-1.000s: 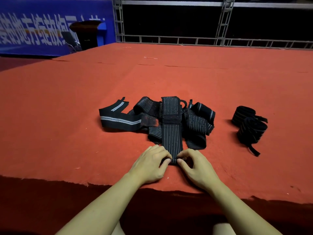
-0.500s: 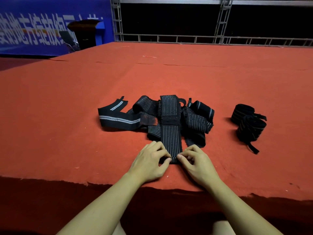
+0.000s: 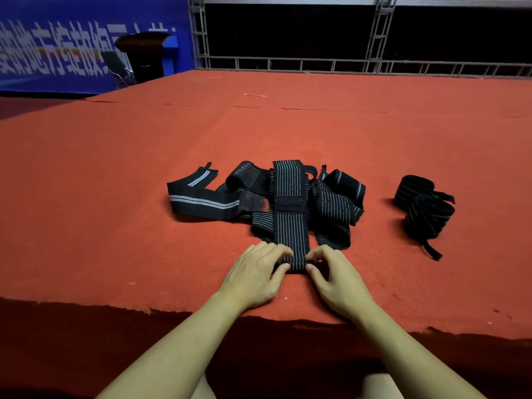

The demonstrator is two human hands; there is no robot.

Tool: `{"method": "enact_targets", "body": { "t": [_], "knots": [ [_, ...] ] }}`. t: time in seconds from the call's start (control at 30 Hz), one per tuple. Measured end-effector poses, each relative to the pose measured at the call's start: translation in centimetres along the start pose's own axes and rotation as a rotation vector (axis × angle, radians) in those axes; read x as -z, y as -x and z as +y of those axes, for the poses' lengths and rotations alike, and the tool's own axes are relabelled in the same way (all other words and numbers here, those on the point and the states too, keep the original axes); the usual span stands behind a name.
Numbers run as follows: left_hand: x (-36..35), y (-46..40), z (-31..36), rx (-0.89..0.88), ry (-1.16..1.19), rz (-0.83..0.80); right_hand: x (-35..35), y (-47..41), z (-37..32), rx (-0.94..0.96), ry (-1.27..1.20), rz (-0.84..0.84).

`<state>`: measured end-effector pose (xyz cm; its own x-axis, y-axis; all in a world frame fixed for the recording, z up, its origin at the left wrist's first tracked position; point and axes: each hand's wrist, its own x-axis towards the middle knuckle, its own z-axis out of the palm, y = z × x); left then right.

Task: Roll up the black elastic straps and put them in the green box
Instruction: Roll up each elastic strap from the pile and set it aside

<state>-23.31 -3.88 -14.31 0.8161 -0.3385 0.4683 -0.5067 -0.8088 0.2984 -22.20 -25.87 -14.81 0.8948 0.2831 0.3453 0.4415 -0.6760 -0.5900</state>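
Red felt-covered platform [image 3: 115, 197] is lying wide and bare left of the heap of black striped elastic straps [image 3: 331, 203]. My left hand [image 3: 256, 279] and right hand [image 3: 335, 279] are pinching one strap's [image 3: 290, 226] rolled near end, close to the frayed front edge.

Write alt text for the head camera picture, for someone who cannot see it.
Two bare hands, left hand and right hand, pinch the near end of a long black elastic strap with thin white stripes, starting a roll on a red felt-covered table. It crosses a heap of loose black straps; two rolled black straps lie to the right.
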Motion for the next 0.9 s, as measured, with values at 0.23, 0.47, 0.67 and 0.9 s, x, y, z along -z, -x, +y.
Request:
{"method": "enact_targets", "body": {
  "t": [0.23,0.47,0.67,0.9],
  "knots": [
    [0.05,-0.03,0.17,-0.038,0.004,0.009,-0.18,-0.05,0.12,0.028,0.023,0.010],
    [-0.32,-0.01,-0.22,-0.062,0.040,0.088,-0.67,-0.34,0.93,0.055,0.067,0.094],
    [-0.69,-0.29,-0.59,0.045,0.042,0.009,-0.72,-0.49,0.63,0.057,0.194,-0.013],
    [-0.61,-0.42,-0.70,0.040,0.050,-0.008,-0.67,-0.72,0.61,0.062,0.155,0.016]
  ]
}}
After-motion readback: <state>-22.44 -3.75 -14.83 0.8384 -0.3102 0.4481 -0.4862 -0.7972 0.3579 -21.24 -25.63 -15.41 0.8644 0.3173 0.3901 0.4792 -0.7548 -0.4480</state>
